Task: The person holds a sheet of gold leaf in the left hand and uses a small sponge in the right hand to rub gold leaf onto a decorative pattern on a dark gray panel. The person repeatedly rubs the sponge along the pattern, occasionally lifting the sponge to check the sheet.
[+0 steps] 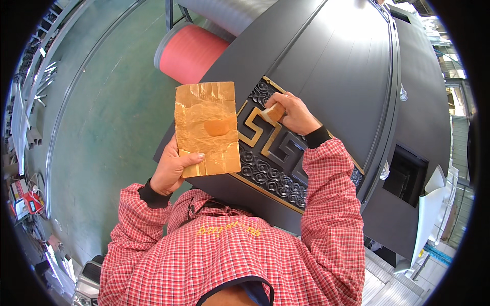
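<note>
My left hand (173,166) grips the lower left corner of a gold-coated flat piece of cardboard (206,102), thumb on top. A wet-looking puddle of gold paint (218,127) lies on it. In my right hand (296,115) is a small sponge block (274,112), pale with gold-brown sides. It rests against the raised key-pattern relief on a dark grey door panel (332,86). The relief's left lines (251,132) are gold; those nearer my right sleeve (286,148) are dark. Dark scrollwork (265,171) borders the pattern, with gold trim strips (270,191) outside it.
Beyond the panel's left edge stand a red roll (191,53) and a grey roll (229,13). A dark rectangular opening (406,176) is at the right, beside a curled white sheet (429,219). Green floor (102,127) stretches along the left, with a red device (33,204) at its edge.
</note>
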### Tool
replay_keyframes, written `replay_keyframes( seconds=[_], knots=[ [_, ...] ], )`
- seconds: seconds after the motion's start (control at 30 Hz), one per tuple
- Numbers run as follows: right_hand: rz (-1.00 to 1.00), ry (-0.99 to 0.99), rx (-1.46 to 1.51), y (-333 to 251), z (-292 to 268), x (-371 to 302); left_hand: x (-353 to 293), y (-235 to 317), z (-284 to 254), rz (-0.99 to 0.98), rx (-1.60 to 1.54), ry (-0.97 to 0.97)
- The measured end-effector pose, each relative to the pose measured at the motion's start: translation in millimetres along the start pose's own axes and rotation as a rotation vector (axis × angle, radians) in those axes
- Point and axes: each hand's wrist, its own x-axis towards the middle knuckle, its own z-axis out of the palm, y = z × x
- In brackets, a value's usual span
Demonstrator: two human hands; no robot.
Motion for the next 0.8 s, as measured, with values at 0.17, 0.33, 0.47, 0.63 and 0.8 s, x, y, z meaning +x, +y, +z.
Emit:
replay_keyframes(
  seconds=[0.17, 0.33, 0.47, 0.63, 0.8],
  knots=[
    [0.079, -0.036, 0.043, 5.0, -17.8, -19.5, 0.1, -1.9, -1.1, 0.014, -0.020, -0.012],
    [-0.001, 0.016, 0.058, -3.2, -9.2, -4.4, 2.5, -2.3, 1.9, 0.002, -0.012, -0.021],
    [0.053, 0.035, -0.003, 8.2, 0.9, -7.5, 1.6, 1.0, 4.1, -0.010, -0.001, -0.013],
    [0.080, 0.076, 0.022, 17.1, -9.0, -39.1, 1.4, -2.1, -0.2, 0.009, -0.030, -0.017],
    [0.077, 0.189, 0.152, 7.2, -10.2, -40.9, 3.2, -4.2, 2.4, -0.006, -0.020, -0.026]
  ],
)
